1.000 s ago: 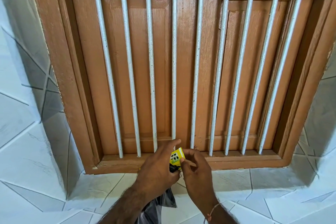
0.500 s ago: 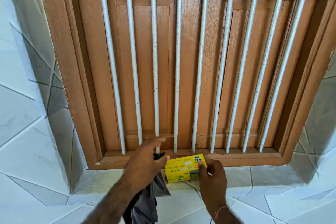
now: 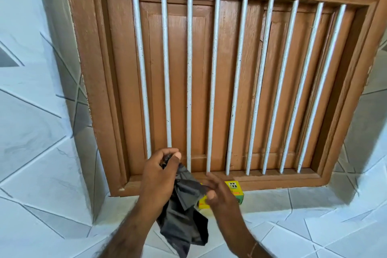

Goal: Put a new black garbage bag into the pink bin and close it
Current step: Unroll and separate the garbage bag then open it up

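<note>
A folded black garbage bag (image 3: 185, 219) hangs from my left hand (image 3: 160, 174), which grips its top end in front of the window bars. My right hand (image 3: 218, 192) hovers blurred with fingers apart just right of the bag, over a yellow and green bag box (image 3: 237, 191). The box lies on the tiled sill against the window frame, partly hidden by my right hand. The pink bin is out of view.
A brown wooden window (image 3: 230, 81) with shut shutters and several white vertical bars (image 3: 212, 81) fills the view. White marbled tiles (image 3: 41, 153) cover the wall and the sill (image 3: 303, 201) below it.
My right hand has let go of the yellow box, which now rests on the sill. My left hand has drawn the black bag out and up. The view has shifted downward.
</note>
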The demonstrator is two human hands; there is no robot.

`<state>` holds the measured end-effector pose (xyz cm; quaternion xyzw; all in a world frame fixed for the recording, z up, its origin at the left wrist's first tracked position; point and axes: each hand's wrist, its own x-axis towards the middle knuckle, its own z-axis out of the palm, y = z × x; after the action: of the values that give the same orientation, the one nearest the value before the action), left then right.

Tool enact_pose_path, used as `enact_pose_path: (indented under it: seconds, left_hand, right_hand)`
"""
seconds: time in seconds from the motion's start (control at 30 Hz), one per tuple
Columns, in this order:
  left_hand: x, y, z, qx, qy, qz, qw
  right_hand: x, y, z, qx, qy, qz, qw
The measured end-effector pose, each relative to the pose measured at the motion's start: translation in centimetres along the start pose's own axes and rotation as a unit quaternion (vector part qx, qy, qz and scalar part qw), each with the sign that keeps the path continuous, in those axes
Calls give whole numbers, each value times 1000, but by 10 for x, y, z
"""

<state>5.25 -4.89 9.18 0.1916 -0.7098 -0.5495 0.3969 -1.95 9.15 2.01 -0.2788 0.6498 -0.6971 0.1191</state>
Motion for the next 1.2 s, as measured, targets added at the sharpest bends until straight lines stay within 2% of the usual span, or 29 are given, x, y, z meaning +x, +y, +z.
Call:
enact_pose_path:
  seconds: [0.03, 0.1, 0.2, 0.3, 0.47, 0.53, 0.63, 0.77, 0.87, 0.97, 1.0, 1.07, 1.13, 1.2]
  left_hand:
    - [-1, 5, 0, -19, -2, -7, 1000]
    - [-6, 12, 1, -46, -16, -21, 999]
    - [-16, 13, -2, -48, -28, -35, 998]
    - [-30, 9, -10, -40, -54, -62, 996]
    - [-72, 7, -38, 52, -202, -107, 972]
    - [-94, 8, -51, 90, -207, -124, 966]
    - [-123, 10, -71, 107, -154, -132, 973]
    - [-167, 14, -97, 77, -3, -153, 985]
    - [-206, 20, -110, 13, 120, -152, 981]
    - [-242, 31, -125, -108, 232, -171, 951]
    - [-255, 38, -131, -118, 246, -169, 947]
    - [-272, 54, -141, -125, 244, -153, 949]
    - [-283, 67, -145, -112, 231, -146, 955]
    - [-297, 79, -151, -63, 205, -147, 966]
  right_hand:
    - [-5, -7, 11, 48, -44, 16, 998]
    - [-13, -20, 28, 111, -50, 23, 992]
    - [-20, -37, 35, 78, 55, -5, 995]
    - [-26, -43, 32, 55, 118, -13, 991]
    - [-36, -54, 8, 181, 148, 50, 971]
    - [-42, -59, -6, 223, 140, 61, 963]
    - [-52, -54, -36, 263, 155, 60, 951]
    - [-75, -37, -91, 311, 171, 75, 932]
    - [-100, -11, -120, 318, 147, 110, 930]
    - [-137, 23, -133, 196, 194, 169, 946]
    - [-155, 34, -132, 126, 201, 181, 955]
    - [-183, 41, -121, -8, 263, 196, 945]
    - [-206, 32, -100, -154, 279, 114, 941]
    - [-240, 4, -62, -220, 202, -58, 953]
